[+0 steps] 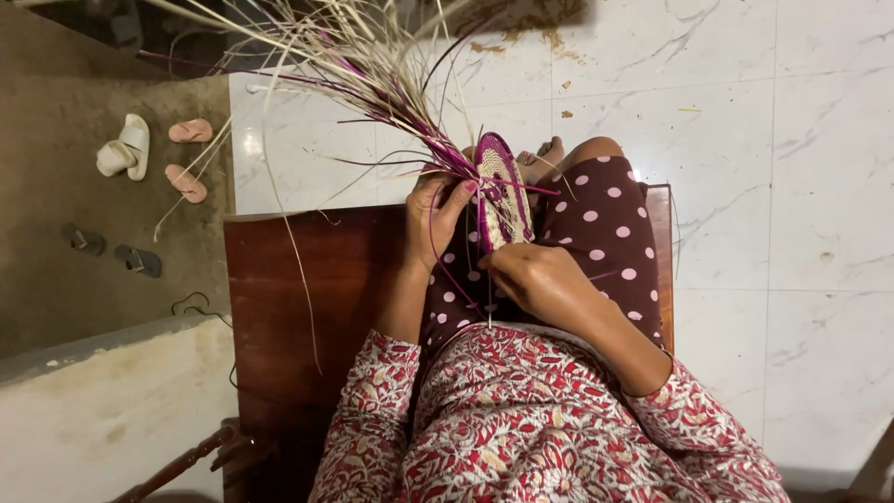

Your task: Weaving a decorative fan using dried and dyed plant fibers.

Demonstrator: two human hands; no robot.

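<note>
Head view, left hand (436, 216) and right hand (535, 279) gripping woven disc (501, 191), loose straw strands (372, 65) trailing

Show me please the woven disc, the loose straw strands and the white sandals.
woven disc (501, 191): head view, on its cream woven face.
loose straw strands (358, 65): head view, on the fanned bundle above the disc.
white sandals (124, 149): head view, on the pair's middle.

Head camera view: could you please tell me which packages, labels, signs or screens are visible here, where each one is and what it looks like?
None: no package, label, sign or screen shows in this view.
</note>
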